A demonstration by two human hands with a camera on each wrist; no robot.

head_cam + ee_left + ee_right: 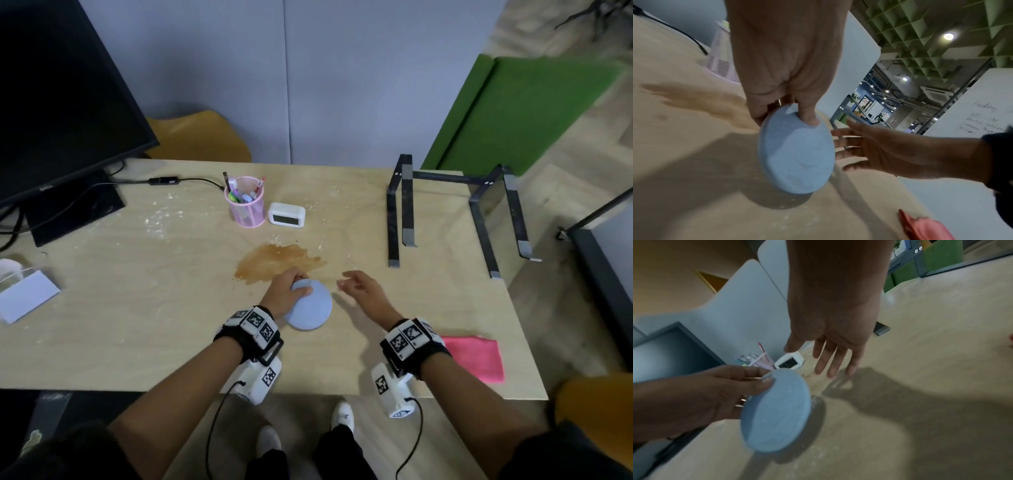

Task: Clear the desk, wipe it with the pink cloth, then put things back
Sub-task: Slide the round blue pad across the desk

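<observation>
My left hand (287,291) pinches a round light-blue coaster (310,305) by its far edge, thumb on top, and holds it tilted just above the wooden desk (137,325). The same coaster (796,151) (775,410) fills both wrist views. My right hand (356,287) hovers beside it with straight, spread fingers (826,363), holding nothing. A brown spill (277,262) stains the desk just beyond the hands. The pink cloth (474,356) lies folded at the desk's front right corner. A pink mesh pen cup (245,205) and a white digital clock (286,214) stand farther back.
A black monitor (58,102) stands at the back left with cables (191,180) trailing from it. A black laptop stand (455,212) sits at the back right. A white card and cup (24,294) lie at the left edge. White crumbs dot the desk.
</observation>
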